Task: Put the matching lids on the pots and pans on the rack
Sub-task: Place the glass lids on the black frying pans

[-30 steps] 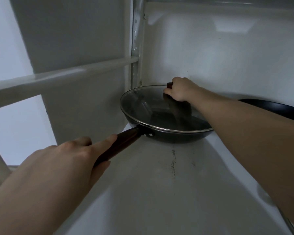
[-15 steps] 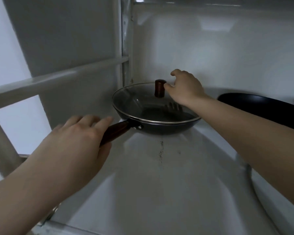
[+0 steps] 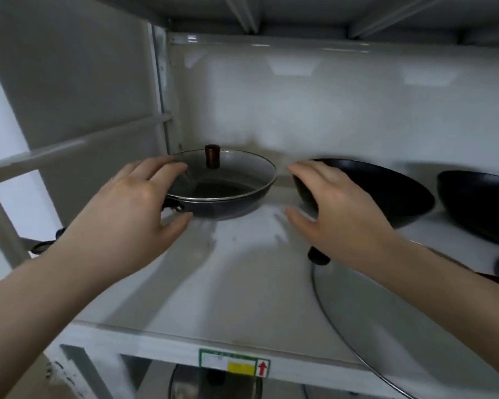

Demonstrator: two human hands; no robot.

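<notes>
While capped by its round glass lid (image 3: 211, 180) at the white rack shelf's (image 3: 236, 283) back left corner, sat beside the dark lidded frying pan (image 3: 228, 204): left hand (image 3: 127, 214) and right hand (image 3: 340, 217), both spread, gripping nothing.

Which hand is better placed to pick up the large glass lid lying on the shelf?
Probably the right hand. It is open and sits just beyond the large glass lid and its dark knob. The left hand is across the shelf, by the covered pan.

A glass lid (image 3: 222, 175) is sitting on the frying pan (image 3: 225, 203); both hands, left (image 3: 127, 208) and right (image 3: 340, 214), are hovering spread, holding nothing.
</notes>
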